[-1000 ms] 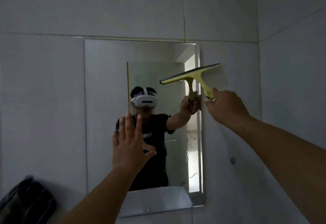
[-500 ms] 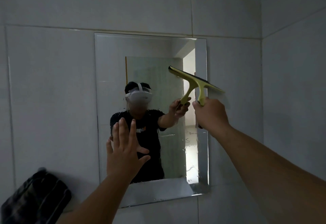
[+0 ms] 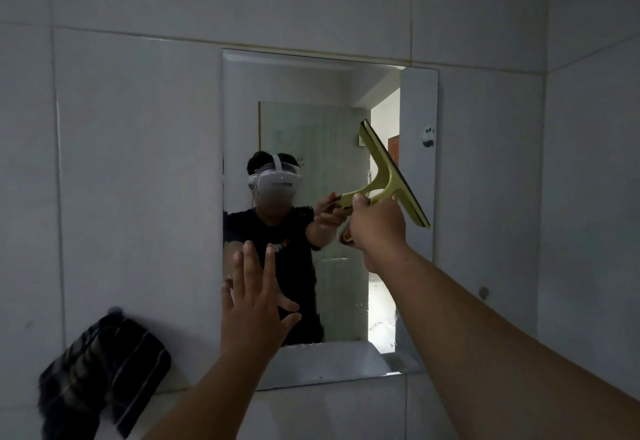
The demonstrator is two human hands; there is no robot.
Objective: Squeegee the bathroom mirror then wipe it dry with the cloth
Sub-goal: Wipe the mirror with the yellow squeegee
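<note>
Grey glazed wall tiles (image 3: pixel 138 162) surround everything the fingers reach toward. Next in size, the frameless rectangular bathroom mirror (image 3: pixel 294 86) hangs ahead of both hands, with droplets visible near its lower right area; glass is rigid, slick when wet and breakable, so pressure should probably be even rather than hard. Down and to the left of the left hand (image 3: pixel 254 304) hangs the dark striped cloth (image 3: pixel 100 370) against the wall, apparently soft and limp, best gathered in a bunch. That hand is held flat, fingers spread, holding nothing, near the glass; contact cannot be told. The right hand (image 3: pixel 379 228) is wrapped around the handle of the yellow-green T-shaped plastic squeegee (image 3: pixel 394 176), whose dark rubber blade slants steeply above the fingers at the mirror's right part. Light and stiff, it seems best held by the handle.
</note>
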